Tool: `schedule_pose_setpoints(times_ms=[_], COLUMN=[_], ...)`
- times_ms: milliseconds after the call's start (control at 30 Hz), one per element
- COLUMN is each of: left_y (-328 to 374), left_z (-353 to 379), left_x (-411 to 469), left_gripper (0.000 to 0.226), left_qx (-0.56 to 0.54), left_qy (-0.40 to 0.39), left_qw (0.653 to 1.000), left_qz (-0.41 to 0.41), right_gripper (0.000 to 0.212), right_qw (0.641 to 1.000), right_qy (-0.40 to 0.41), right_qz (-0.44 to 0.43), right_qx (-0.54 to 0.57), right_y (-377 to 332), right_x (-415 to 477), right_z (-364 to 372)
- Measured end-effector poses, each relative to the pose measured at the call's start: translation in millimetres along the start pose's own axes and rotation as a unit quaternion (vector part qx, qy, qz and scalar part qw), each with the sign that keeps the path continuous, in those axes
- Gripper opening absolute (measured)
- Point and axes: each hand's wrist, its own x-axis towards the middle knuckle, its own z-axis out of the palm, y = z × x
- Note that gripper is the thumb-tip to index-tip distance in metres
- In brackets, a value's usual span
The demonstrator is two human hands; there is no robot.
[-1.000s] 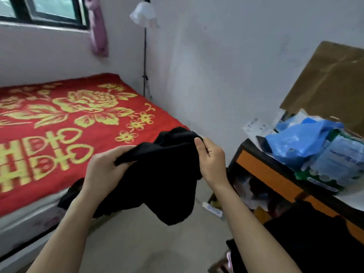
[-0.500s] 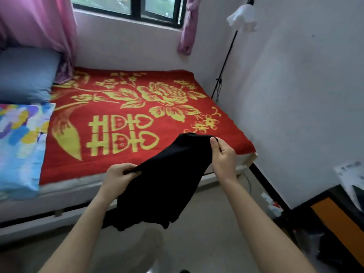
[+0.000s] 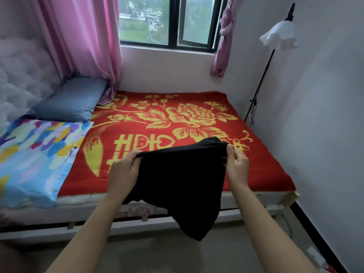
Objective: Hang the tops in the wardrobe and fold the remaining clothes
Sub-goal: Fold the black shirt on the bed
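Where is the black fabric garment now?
Head view: the black fabric garment hangs centrally, gripped by the left hand and right hand, before the red patterned blanket.

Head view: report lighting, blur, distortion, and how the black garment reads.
Head view: soft daylight from the window, no harsh glare; wide-angle bending leans the floor lamp; the tufted headboard at the left edge is smeared; the black garment, pinched by the left hand and right hand, is a near-featureless dark mass.
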Motion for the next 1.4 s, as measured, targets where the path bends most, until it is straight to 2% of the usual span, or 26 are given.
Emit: schedule_pose_setpoints(times_ms=[200, 333, 467, 667, 700, 833, 900, 967, 1067, 1167, 1233, 1333, 1367, 1400], left_y=[19, 27, 15, -16, -22, -51, -67, -81, -90, -90, -85, -79, -79, -81], left_z=[17, 25, 42, 87, 96, 134, 151, 167, 187, 200, 201, 184, 176, 170], left_x=[40, 72, 114, 232, 251, 319, 344, 358, 369, 383, 396, 418, 426, 432], left_gripper=[0.019, 0.02, 0.022, 0.019, 0.019, 0.02, 0.02, 0.019, 0.021, 0.028, 0.032, 0.032, 0.032, 0.031], left_qx=[-0.063, -0.062, -0.023, -0.114, -0.126, -0.171, -0.155, -0.134, -0.138, -0.191, -0.236, -0.326, -0.368, -0.401], left_qy=[-0.016, 0.026, 0.097, 0.103, 0.099, 0.09, 0.083, 0.064, 0.048, 0.055, 0.073, 0.125, 0.136, 0.141], left_qw=[0.997, 0.998, 0.994, 0.988, 0.987, 0.976, 0.977, 0.981, 0.977, 0.956, 0.938, 0.893, 0.871, 0.851], left_qz=[-0.032, -0.005, 0.047, -0.002, -0.012, -0.099, -0.12, -0.124, -0.153, -0.217, -0.242, -0.283, -0.296, -0.308], right_gripper=[0.029, 0.033, 0.037, 0.036, 0.036, 0.06, 0.055, 0.046, 0.059, 0.076, 0.063, 0.021, 0.019, 0.029], right_qw=[0.998, 0.998, 0.997, 0.995, 0.993, 0.974, 0.963, 0.945, 0.916, 0.907, 0.913, 0.931, 0.939, 0.945], right_qy=[-0.054, -0.056, -0.074, -0.067, -0.078, -0.146, -0.176, -0.245, -0.352, -0.366, -0.333, -0.285, -0.28, -0.278], right_qz=[-0.009, -0.011, -0.03, 0.008, 0.022, 0.065, 0.069, 0.066, 0.105, 0.123, 0.109, 0.096, 0.086, 0.079], right_qx=[0.034, 0.018, -0.022, -0.073, -0.086, -0.158, -0.191, -0.206, -0.158, -0.167, -0.21, -0.207, -0.182, -0.155], right_y=[14, 15, 16, 26, 28, 45, 61, 76, 85, 87, 89, 85, 82, 81], right_x=[43, 81, 127, 225, 239, 273, 270, 258, 236, 236, 254, 294, 304, 311], right_z=[-3, 21, 68, 151, 161, 208, 237, 263, 293, 319, 329, 331, 332, 334])
